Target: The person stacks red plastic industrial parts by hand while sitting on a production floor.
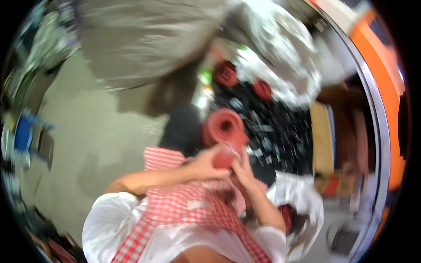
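- Red rounded piece is held in front of the apron, at the near-left edge of a black pile of small parts.
- Left hand: fingers are curled against the piece's left side, with little gap seen.
- Right hand: fingers are bent and pressed to the right side; exact fingertip spread cannot be told, blurred.
- Red ring-ended part is seen straight beyond the fingers, away from the body, its round hole facing up; whether it is joined to the held piece cannot be told.
- Long axis of the held piece is run roughly away from the body, leaned slightly right, toward the ring-ended part; both hands are placed about equally near.
- Two red caps are placed at the pile's far edge, well apart from the hands.
- Pile is bordered by a white plastic bag at its near-right corner, a tan board along its right edge.
- Large grey sack is placed beyond, to the left.
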The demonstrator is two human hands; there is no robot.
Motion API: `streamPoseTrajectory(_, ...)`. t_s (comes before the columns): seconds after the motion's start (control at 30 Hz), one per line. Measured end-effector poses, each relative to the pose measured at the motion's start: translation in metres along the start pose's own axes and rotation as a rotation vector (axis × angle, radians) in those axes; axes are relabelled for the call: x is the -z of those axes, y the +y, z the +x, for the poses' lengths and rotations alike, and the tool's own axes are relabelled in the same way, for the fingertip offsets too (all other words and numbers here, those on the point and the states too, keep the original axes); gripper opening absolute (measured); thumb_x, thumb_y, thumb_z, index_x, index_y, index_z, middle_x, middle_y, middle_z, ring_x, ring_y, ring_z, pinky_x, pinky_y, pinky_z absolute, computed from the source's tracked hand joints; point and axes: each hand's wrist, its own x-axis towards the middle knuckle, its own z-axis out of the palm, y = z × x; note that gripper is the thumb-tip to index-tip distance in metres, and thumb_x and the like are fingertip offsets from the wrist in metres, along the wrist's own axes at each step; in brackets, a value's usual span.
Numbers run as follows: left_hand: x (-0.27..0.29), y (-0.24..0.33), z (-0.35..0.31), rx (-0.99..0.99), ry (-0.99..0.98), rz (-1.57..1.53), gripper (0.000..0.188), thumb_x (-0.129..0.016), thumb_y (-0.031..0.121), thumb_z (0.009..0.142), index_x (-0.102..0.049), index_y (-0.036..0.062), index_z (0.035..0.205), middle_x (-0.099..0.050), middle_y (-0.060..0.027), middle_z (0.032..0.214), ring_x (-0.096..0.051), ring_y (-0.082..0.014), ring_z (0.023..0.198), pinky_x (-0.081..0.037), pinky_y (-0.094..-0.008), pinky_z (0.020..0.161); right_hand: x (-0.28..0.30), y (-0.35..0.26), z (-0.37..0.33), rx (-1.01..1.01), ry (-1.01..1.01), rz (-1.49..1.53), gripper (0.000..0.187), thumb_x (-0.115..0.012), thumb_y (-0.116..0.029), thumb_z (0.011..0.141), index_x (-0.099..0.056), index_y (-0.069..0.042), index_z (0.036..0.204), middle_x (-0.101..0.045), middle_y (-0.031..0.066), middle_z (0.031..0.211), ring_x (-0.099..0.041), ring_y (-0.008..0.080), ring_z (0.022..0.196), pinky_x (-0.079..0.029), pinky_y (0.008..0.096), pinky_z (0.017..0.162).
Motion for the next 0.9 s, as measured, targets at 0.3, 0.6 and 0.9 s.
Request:
streamPoseTrajectory(0.3,-0.002,-0.007,-0.001,-0.283,-0.028,0.041,0.078,-0.074,0.015,0.071,-0.036,0.0047,0.139,-0.060,-0.0126,0.116,-0.058,-0.0179,0.106,-0.045,-0.0299,0.091,-0.015,-0.012,0.010,-0.053,-0.085,0.426,0.071,-0.065,-0.026,0.085,-0.026,-0.011,0.143,-0.038,0.0104,0.140,-0.041,0.0259,0.128,-0.036,0.0395,0.105)
streamPoseTrajectory(0.6,0.012,0.002,0.004,-0.025,0.074,-0.067,0.069,-0.073,0.016,0.072,-0.042,0.0045,0.133,-0.061,-0.0072,0.111,-0.058,-0.0145,0.100,-0.046,-0.0294,0.088,-0.011,0.000,0.030,0.400,-0.096,-0.253,0.065,-0.067,-0.026,0.083,-0.037,-0.002,0.135,-0.038,0.0159,0.139,-0.042,0.0305,0.126,-0.036,0.0403,0.104)
streamPoseTrajectory(0.9,0.008,-0.004,-0.003,-0.206,0.091,-0.036,0.077,-0.071,0.014,0.071,-0.035,0.0070,0.139,-0.060,-0.0112,0.117,-0.057,-0.0187,0.108,-0.043,-0.0304,0.094,-0.002,0.026,0.039,0.207,-0.084,0.068,0.066,-0.056,-0.034,0.092,-0.021,-0.014,0.144,-0.039,0.0116,0.139,-0.044,0.0263,0.125,-0.043,0.0397,0.099)
